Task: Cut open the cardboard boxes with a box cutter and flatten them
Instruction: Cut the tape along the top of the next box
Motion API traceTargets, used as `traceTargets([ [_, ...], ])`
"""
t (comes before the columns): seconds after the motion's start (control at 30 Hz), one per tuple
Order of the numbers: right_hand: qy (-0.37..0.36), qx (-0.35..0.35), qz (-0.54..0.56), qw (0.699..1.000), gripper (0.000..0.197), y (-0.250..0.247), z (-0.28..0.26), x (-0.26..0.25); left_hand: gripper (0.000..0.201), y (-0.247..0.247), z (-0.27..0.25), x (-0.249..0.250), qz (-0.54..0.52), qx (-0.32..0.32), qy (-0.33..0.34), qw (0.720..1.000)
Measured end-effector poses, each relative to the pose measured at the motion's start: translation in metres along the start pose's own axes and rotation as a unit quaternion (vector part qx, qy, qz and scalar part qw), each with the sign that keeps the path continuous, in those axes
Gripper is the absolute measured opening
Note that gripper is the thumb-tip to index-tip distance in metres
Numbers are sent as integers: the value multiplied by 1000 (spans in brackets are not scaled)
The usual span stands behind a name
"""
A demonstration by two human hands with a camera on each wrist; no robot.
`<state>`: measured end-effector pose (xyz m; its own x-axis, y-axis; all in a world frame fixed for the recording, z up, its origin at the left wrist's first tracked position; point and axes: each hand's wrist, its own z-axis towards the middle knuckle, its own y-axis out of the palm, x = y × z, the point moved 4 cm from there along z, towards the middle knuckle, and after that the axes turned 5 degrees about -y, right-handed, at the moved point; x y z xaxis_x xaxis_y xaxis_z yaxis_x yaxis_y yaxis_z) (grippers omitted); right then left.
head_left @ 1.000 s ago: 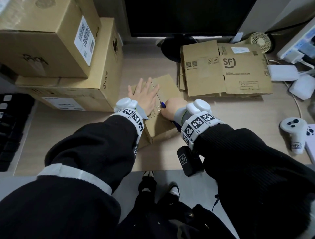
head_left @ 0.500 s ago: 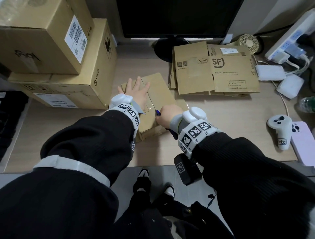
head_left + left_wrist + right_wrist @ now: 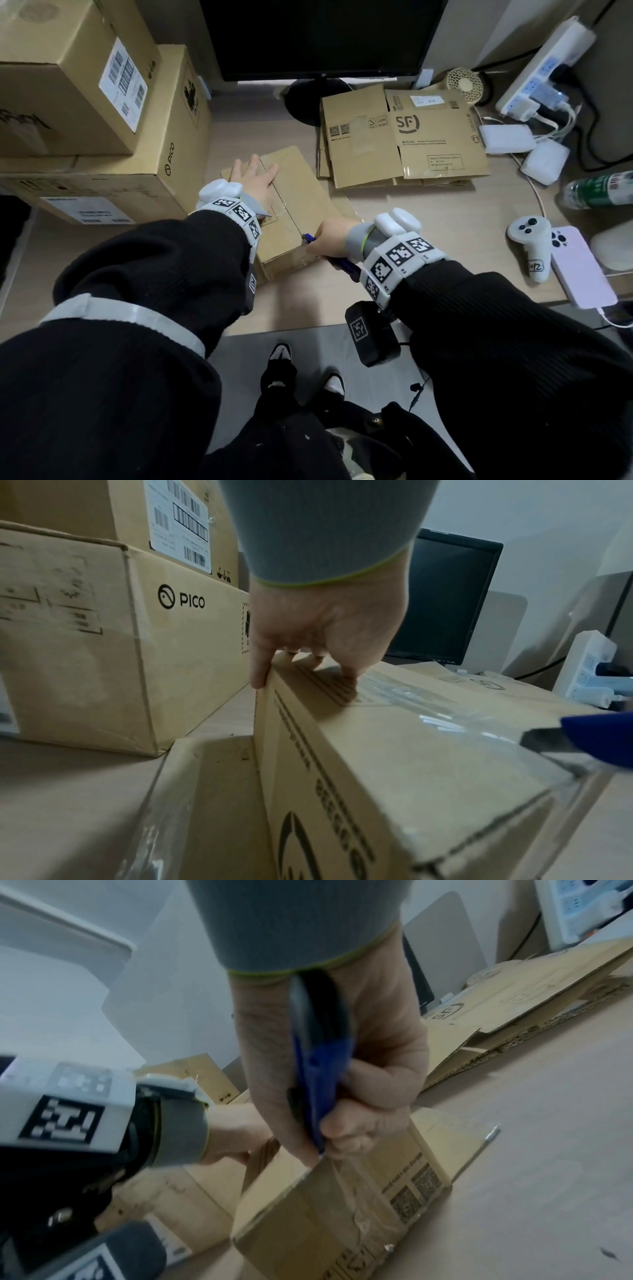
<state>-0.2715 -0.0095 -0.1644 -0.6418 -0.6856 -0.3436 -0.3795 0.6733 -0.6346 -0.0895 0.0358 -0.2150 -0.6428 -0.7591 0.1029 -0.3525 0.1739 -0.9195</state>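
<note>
Upper left of the head view: two large sealed brown cardboard boxes, the labelled one (image 3: pixel 65 78) stacked on the PICO-printed one (image 3: pixel 137 178). Centre: one small taped brown cardboard box (image 3: pixel 294 205) and one blue-handled box cutter (image 3: pixel 310 238). Upper centre: one black monitor (image 3: pixel 322 34). Upper right: one pile of flattened brown cardboard (image 3: pixel 404 137), one white power strip (image 3: pixel 548 65), two white chargers (image 3: pixel 507 138) (image 3: pixel 544 162). Right edge: one green plastic bottle (image 3: pixel 599 190), one white handheld controller (image 3: pixel 532 246), one pink phone (image 3: pixel 582 267).
</note>
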Motion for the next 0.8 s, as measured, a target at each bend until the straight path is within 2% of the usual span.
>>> traceTargets([
  [0.07,-1,-49,19,999,26,-1,-3,4,63,1,0,-1,-12,6,-3,1000],
  [0.13,-7,-42,52,998,23,-8,-6,7,64,1,0,-2,-24,4,1,1000],
  [0.2,-33,60,66,995,27,-26,-9,5,64,2,-2,-2,-33,-2,1,999],
  [0.27,-59,188,55,979,30,-43,-10,2,62,0,-8,2,-38,2,-6,999],
  [0.33,-55,246,64,965,32,-48,-6,1,56,-1,-14,8,-44,5,-14,999],
  [0.5,-6,215,-24,976,43,-38,21,-5,60,0,-20,7,-86,-8,-21,996],
  [0.63,-23,199,-80,977,39,-29,38,-5,68,2,-23,6,-110,-19,-16,994],
  [0.8,-11,201,-74,977,36,-31,51,0,93,0,-21,3,-171,-3,-71,983],
])
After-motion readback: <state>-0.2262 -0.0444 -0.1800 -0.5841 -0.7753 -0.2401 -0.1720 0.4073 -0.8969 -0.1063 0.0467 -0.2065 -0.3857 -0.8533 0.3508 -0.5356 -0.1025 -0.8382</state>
